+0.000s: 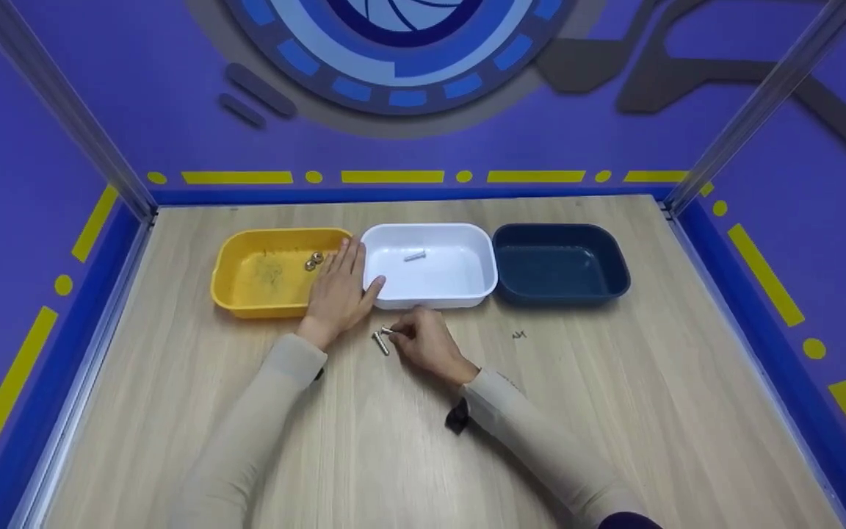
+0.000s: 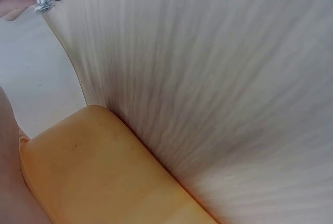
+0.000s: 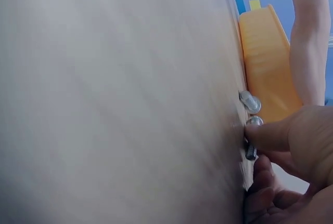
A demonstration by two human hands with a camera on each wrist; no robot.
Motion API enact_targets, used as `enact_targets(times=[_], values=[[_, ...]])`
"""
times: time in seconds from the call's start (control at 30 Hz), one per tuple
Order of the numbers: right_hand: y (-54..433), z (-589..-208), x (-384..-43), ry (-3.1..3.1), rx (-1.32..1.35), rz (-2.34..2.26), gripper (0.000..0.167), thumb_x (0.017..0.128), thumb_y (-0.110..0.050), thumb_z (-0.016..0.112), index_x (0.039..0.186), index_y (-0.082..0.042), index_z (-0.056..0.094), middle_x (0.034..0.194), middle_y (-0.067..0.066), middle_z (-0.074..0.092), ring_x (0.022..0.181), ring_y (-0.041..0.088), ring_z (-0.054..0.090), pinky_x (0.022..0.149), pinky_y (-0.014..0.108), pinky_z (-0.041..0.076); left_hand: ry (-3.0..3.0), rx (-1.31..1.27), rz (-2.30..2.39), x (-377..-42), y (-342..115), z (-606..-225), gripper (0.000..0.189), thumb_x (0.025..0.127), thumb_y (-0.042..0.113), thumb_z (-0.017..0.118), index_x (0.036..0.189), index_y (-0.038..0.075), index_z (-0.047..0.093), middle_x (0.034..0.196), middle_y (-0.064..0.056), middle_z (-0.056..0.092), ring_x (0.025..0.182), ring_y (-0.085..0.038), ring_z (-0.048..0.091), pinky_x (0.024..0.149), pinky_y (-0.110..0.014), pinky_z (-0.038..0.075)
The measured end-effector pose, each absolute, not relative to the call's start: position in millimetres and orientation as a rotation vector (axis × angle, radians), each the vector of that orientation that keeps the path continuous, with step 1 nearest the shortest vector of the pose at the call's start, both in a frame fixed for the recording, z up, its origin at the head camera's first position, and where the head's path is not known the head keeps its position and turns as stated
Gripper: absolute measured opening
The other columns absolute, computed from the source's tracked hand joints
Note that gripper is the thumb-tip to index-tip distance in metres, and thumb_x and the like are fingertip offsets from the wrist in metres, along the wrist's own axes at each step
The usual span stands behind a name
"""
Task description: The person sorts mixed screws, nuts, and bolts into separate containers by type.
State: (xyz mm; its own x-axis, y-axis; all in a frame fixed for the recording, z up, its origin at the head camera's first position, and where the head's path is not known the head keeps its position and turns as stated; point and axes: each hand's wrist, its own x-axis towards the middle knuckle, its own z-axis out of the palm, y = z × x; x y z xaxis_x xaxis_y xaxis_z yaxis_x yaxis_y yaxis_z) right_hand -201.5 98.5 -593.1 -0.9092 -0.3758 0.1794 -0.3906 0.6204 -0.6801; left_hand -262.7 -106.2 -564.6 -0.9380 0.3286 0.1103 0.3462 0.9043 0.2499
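Note:
My right hand (image 1: 429, 342) is in front of the white bin (image 1: 430, 303), its thumb and fingers pinching a silver bolt (image 3: 251, 152) at the tabletop. A second bolt (image 1: 381, 344) lies just left of those fingertips, and its head shows close by in the right wrist view. With fingers straight, my left hand (image 1: 338, 290) rests over the right end of the yellow bin (image 1: 247, 311), its thumb reaching to the white bin's left rim. Some brass-coloured nuts (image 1: 313, 261) sit in the yellow bin beside my left fingers. Another bolt (image 1: 414, 256) lies inside the white bin.
A dark blue bin (image 1: 562, 297) stands right of the white one, all three in a row. Small dark bits (image 1: 519, 334) lie on the wooden table (image 1: 393, 455) in front of it. Purple panels (image 1: 423, 154) enclose the back and sides.

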Motion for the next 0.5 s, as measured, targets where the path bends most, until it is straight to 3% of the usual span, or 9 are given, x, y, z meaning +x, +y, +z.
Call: enact_targets(times=[0.5], values=[[100.2,-591.5,-200.2,-2.839,0.626,1.201,0.006,0.092,-0.003,0.080,0.091,-0.007,0.083,0.083,0.002,0.072,0.077,0.009,0.057,0.066,0.023,0.048,-3.005,-0.552,-0.427,-264.6,-107.0,-565.0,0.084,0.112,0.057,0.032,0.167,-0.006,0.020,0.177,-0.022,0.016,0.166,-0.036,0.014,0.136,-0.052,0.018]])
